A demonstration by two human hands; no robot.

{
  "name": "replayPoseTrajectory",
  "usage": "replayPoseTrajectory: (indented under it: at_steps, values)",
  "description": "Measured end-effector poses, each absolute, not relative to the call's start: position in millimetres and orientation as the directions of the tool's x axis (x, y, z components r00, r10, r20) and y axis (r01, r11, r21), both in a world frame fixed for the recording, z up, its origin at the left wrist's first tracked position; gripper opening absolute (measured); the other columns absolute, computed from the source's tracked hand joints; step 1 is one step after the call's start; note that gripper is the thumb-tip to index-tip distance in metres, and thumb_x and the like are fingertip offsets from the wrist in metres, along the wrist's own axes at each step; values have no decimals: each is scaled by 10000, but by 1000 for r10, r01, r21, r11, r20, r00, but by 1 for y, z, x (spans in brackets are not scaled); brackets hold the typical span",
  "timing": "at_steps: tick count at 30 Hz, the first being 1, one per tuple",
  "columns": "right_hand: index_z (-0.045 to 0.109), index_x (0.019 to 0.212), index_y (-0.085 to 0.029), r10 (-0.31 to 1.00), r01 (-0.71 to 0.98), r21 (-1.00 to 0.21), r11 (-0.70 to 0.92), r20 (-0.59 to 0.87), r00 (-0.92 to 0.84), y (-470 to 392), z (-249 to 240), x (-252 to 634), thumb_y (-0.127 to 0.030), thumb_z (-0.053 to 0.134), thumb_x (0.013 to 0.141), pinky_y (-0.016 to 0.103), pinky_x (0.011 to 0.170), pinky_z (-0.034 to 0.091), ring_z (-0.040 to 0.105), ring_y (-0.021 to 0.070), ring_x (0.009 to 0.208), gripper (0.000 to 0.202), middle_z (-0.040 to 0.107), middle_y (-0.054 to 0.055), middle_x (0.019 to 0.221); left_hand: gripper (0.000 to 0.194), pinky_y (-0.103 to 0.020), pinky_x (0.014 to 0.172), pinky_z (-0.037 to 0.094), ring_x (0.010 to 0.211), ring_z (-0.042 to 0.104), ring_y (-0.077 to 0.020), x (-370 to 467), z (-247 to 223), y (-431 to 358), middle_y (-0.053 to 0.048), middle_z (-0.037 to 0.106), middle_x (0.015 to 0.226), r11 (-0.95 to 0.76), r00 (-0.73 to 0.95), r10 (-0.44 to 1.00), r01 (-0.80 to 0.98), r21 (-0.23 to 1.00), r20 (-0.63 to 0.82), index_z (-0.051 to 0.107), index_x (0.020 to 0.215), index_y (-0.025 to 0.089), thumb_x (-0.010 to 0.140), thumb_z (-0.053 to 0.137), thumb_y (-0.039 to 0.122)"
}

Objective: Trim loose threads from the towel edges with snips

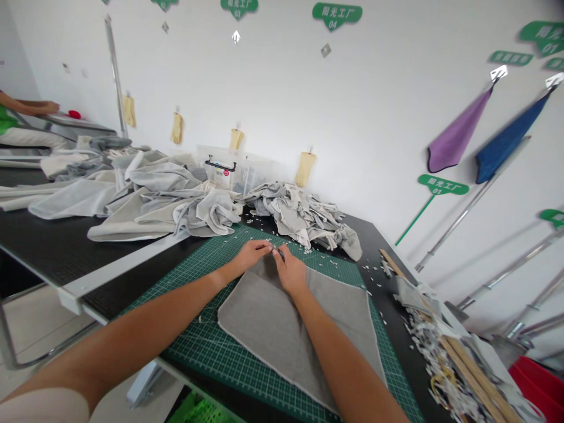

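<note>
On the wall (273,88) I read 阳光工厂 over 04 on one green sign (337,16), 03 on its left neighbour (239,7). At right, a lower plaque (443,185) says 阳光工厂 01; a cut-off plaque (546,38) shows 01. The clear box's label (221,176) is too small.

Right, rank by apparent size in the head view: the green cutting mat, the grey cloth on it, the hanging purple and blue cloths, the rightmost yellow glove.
1. Green cutting mat, by whole outline, partly covered
2. Grey cloth
3. Purple cloth and blue cloth: too alike to rank
4. Rightmost yellow glove
</note>
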State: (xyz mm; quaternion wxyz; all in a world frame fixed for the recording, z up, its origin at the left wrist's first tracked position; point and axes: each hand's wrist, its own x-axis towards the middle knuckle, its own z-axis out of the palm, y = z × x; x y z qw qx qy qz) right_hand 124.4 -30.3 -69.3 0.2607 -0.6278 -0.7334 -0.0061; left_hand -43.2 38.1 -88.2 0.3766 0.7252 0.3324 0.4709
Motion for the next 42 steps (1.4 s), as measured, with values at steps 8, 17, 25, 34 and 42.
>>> replayPoseTrajectory:
  at_steps: [8, 17, 25, 34, 42]
  values:
    - [539, 1115, -261, 907, 918, -312, 245, 408, -103, -28, -72, 126, -546, 215, 1043, 245, 630, 283, 623, 179, 735, 438, 693, 16, 869, 281, -272, 782, 468, 823, 624, -181, -43, -89, 39, -31, 725, 861, -485, 343, 838, 108, 868, 426, 733, 872, 147, 853, 605, 396]
    - [546, 1141, -259, 906, 928, -278, 248, 405, -121, -28, -72, 125, -517, 214, 1055, 254, 638, 283, 648, 180, 765, 429, 721, 31, 924, 294, -281, 803, 470, 858, 628, -192, -43, -88, 34, -38, 731, 886, -426, 334, 861, 61, 903, 384, 740, 897, 150, 840, 624, 414]
    - [548, 1149, -260, 904, 931, -269, 248, 410, -123, -28, -73, 125, -505, 212, 1059, 255, 639, 285, 653, 182, 769, 425, 723, 29, 916, 300, -281, 809, 467, 856, 627, -189, -44, -91, 38, -33, 727, 884, -438, 346, 852, 61, 897, 393, 739, 886, 152, 843, 617, 423]
    - [554, 1137, -256, 902, 929, -269, 253, 412, -126, -28, -73, 125, -506, 222, 1057, 253, 634, 281, 649, 181, 758, 423, 719, 26, 906, 311, -279, 788, 471, 826, 627, -183, -44, -93, 41, -31, 728, 865, -446, 346, 851, 76, 892, 396, 742, 888, 151, 840, 618, 432]
    - [557, 1143, -256, 904, 913, -308, 266, 409, -125, -27, -75, 126, -495, 238, 1057, 246, 647, 298, 646, 184, 773, 408, 717, 30, 915, 322, -284, 790, 479, 838, 632, -193, -44, -91, 38, -37, 733, 871, -442, 336, 856, 85, 893, 392, 747, 889, 155, 835, 620, 446]
